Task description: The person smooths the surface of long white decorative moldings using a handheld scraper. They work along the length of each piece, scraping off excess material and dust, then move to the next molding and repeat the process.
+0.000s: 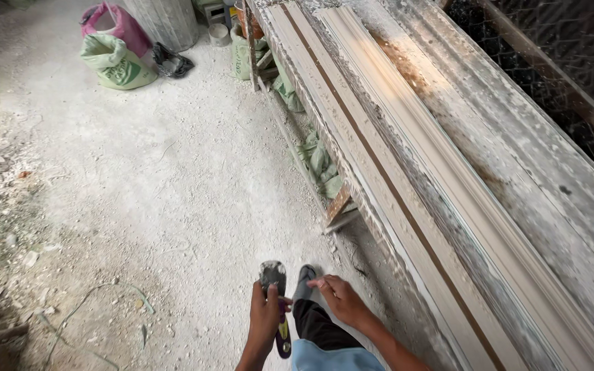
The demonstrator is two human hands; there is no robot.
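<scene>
Nearest the camera, the left hand [265, 317] is closing firmly around the handle of a scraper [274, 288], its dusty broad blade pointing away over the floor [173, 192]. Just beside it, the right hand [342, 299] is hanging loose and half open, gripping nothing, its fingertips reaching toward the blade without clearly touching it. Below the hands, dark trousers and a grey shoe [304, 278] are showing. The floor is lying thick with white dust and scattered chips, with a thin wire [97, 295] curling near its lower left. Along the right, a long rough wooden bench [517, 158] is carrying pale plaster mouldings [393, 144] laid lengthwise near its left edge. Crumpled green sacks [317, 165] are sitting under the bench. Farther off, a green bag [115, 62] and a pink bag [122, 24] are leaning by a grey barrel [166, 20] at the far end.
</scene>
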